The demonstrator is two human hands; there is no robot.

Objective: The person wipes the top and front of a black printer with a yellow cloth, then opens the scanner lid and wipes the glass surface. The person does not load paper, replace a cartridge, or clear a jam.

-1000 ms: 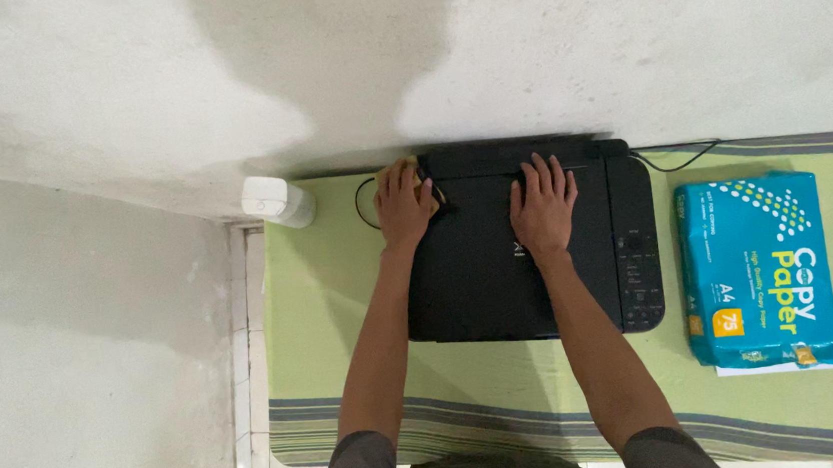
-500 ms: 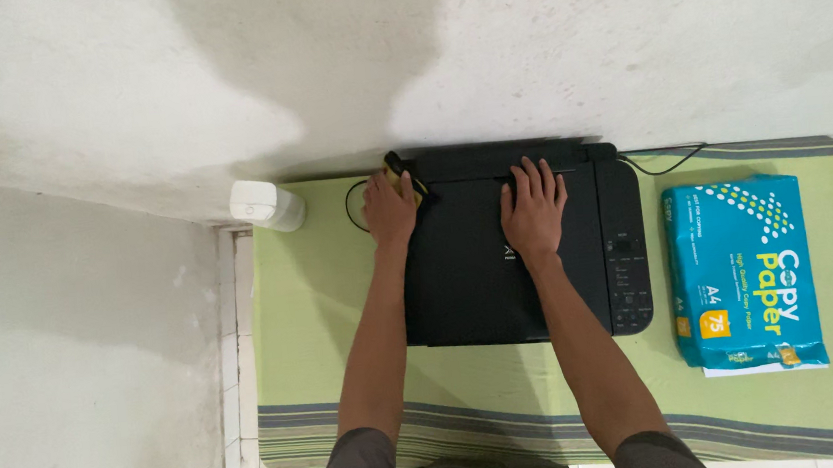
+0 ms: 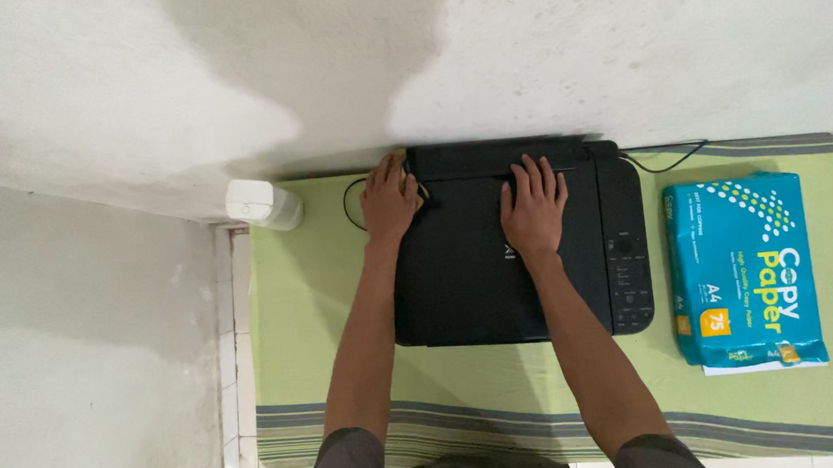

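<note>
On the green cloth [image 3: 312, 303], right hand [image 3: 533, 209] lies flat on printer [image 3: 501, 277]; left hand [image 3: 389, 204] grips yellow cloth [image 3: 417, 198].

pkg: blue paper ream [image 3: 744, 273] | flat, rect. | table's right end

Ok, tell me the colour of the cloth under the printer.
Light green, with grey stripes along its edges; head view.

My right hand [image 3: 533, 209] lies flat on the black printer [image 3: 513, 246]; my left hand [image 3: 389, 204] grips a yellow cloth [image 3: 415, 196] at the printer's back-left corner, cable [image 3: 352, 204] just beside my fingers.
</note>
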